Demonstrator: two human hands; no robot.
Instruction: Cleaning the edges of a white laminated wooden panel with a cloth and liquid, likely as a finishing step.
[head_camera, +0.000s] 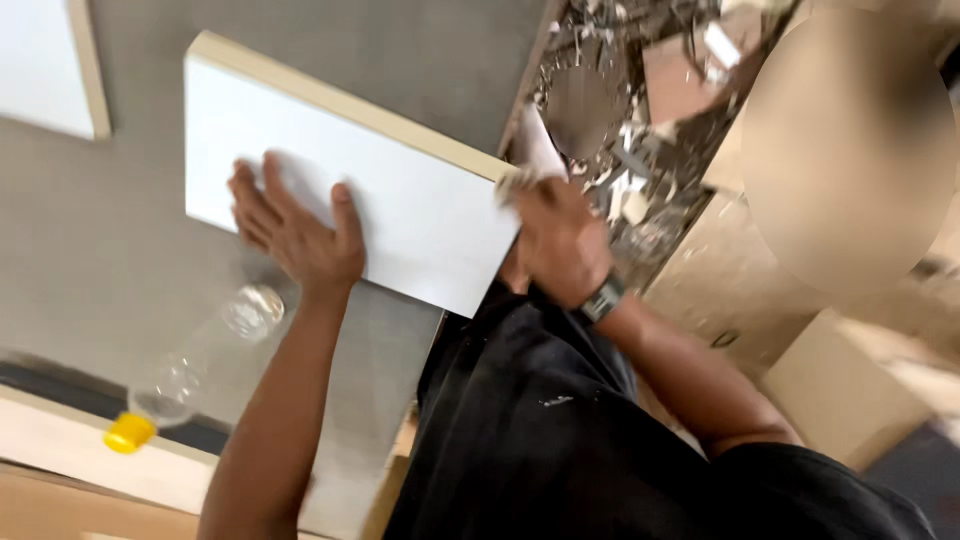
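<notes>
White panel (400, 190) with a pale wood edge lies flat on the grey worktop (90, 260), roughly centre of view, one corner toward the worktop's right edge. Left hand (295, 235) is open, palm down, fingers spread, pressing on the panel's near-left part. Right hand (560, 240) is closed around the panel's right corner; something small and blurred sits at its fingertips, can't tell what. Dark wristwatch (602, 298) on the right wrist.

Clear plastic bottle (205, 355) with a yellow cap (130, 432) lies on its side on the worktop, near-left of the left forearm, apart from the panel. A second white panel (45, 65) with the same pale edge sits at far left, partly cut off. Black cloth (530, 420) covers the near centre, under the right forearm.

Right of the worktop, a heap of offcuts and debris (620, 130) on the floor, and cardboard boxes (840, 400) near right. View is tilted and motion-blurred.
</notes>
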